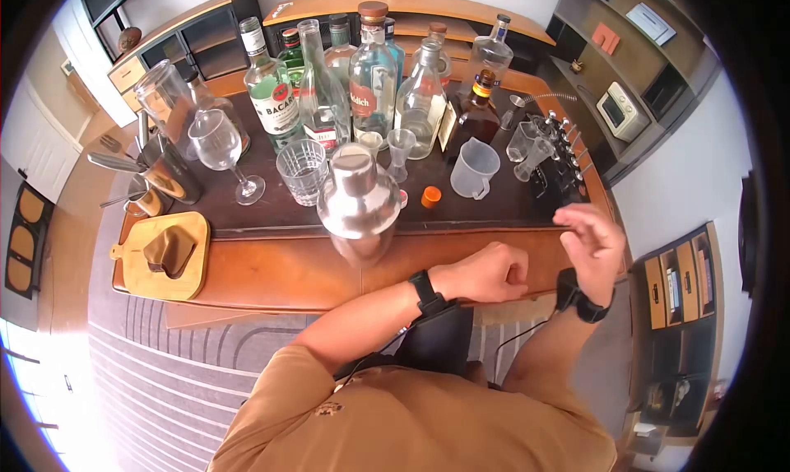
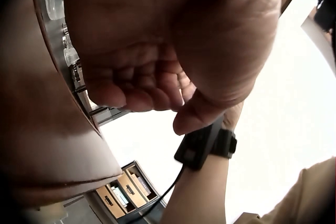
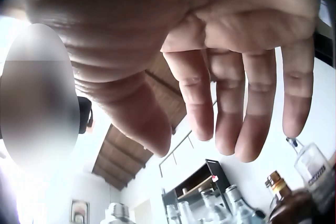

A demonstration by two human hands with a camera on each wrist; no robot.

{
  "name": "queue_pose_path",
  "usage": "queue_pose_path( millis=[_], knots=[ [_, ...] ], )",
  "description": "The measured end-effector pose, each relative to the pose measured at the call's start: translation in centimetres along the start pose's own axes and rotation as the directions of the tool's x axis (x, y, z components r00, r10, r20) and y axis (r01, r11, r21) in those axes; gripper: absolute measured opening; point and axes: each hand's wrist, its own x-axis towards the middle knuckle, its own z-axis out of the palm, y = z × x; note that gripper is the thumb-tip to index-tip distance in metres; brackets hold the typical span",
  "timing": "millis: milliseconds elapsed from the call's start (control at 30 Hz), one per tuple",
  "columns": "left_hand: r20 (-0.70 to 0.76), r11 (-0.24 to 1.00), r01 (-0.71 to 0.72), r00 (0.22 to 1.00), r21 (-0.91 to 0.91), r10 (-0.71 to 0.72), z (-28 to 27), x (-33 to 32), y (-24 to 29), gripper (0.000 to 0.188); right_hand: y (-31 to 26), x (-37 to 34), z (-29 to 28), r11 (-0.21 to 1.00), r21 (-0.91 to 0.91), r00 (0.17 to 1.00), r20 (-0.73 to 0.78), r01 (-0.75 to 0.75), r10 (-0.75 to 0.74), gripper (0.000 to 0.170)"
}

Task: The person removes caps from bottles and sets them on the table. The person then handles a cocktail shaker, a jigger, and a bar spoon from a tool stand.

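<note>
My left hand (image 1: 485,273) lies low over the front leather edge, its fingers loosely curled and holding nothing. In the left wrist view the palm of that hand (image 2: 163,45) fills the top, thumb near the fingertips. My right hand (image 1: 594,246) is raised at the right end of the bar top, empty. The right wrist view shows its fingers (image 3: 228,103) spread and hanging down, with nothing between them. Nearest the left hand stand a steel cocktail shaker (image 1: 360,200), an orange cap (image 1: 431,196) and a clear measuring jug (image 1: 475,169).
Several bottles, among them a Bacardi bottle (image 1: 274,102) and a brown bottle (image 1: 477,114), line the back. A cut-glass tumbler (image 1: 302,172) and wine glass (image 1: 217,141) stand left of the shaker. A wooden board (image 1: 193,266) with a folded brown cloth (image 1: 170,250) sits at the left front.
</note>
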Motion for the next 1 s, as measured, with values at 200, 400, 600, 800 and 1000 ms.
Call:
queue_pose_path(
  millis=[200, 400, 600, 800, 1000],
  knots=[
    [0.06, 0.981, -0.181, 0.982, 0.073, 0.177, -2.0, -4.2, 3.7, 0.03, 5.1, -6.4, 3.4, 0.949, 0.11, 0.932, -0.185, -0.295, 0.311, 0.009],
    [-0.516, 0.928, -0.235, 0.779, 0.288, 0.357, -5.3, -13.7, 7.3, 0.031, 7.2, -10.9, 5.0, 0.913, 0.08, 0.886, -0.222, -0.4, 0.407, 0.008],
    [-0.786, 0.971, -0.043, 0.58, 0.233, 0.215, -6.9, -22.7, 7.4, 0.033, 6.3, -14.1, 6.0, 0.929, -0.184, 0.927, -0.26, -0.321, 0.269, 0.012],
    [-0.766, 0.847, 0.267, 0.601, 0.46, 0.226, -7.2, -26.4, 5.2, 0.034, 2.7, -26.7, 6.2, 0.78, -0.37, 0.787, 0.176, -0.504, 0.591, 0.021],
    [-0.783, 0.806, 0.373, 0.598, 0.459, 0.169, -8.5, -24.2, 3.8, 0.034, 0.9, -41.7, 6.1, 0.622, -0.724, 0.779, 0.192, -0.298, 0.597, 0.018]
  ],
)
